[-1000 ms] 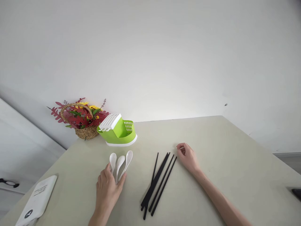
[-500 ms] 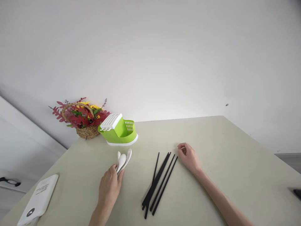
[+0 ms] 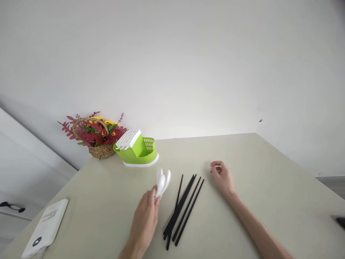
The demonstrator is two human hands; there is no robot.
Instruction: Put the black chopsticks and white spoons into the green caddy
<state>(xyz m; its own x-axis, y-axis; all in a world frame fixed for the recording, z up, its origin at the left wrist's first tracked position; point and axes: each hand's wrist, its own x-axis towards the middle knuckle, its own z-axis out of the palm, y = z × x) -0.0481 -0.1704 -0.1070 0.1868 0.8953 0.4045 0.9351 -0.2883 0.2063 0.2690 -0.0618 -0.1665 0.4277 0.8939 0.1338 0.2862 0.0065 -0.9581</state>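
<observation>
My left hand (image 3: 145, 210) is closed around the handles of several white spoons (image 3: 161, 181), their bowls bunched together above its fingertips. Its grip hides the handles. Just right of it, several black chopsticks (image 3: 178, 216) lie on the table, some crossing near their thick lower ends. My right hand (image 3: 223, 178) is to the right of the chopsticks, its fingers loosely curled and slightly apart, with nothing visible in them. Behind the spoons, to the left, stands a green and white plastic utensil holder (image 3: 140, 153) with a slotted white top and an open basket section.
A wicker basket of artificial flowers (image 3: 98, 136) stands behind the holder, against the wall. At the table's left edge lies a white device (image 3: 44, 228) with printed text. Part of a dark object (image 3: 341, 221) shows at the right edge of the view.
My left hand gathered the fanned spoons into a bunch, then carried them rightward toward the chopsticks. My right hand shifted slightly to the right.
</observation>
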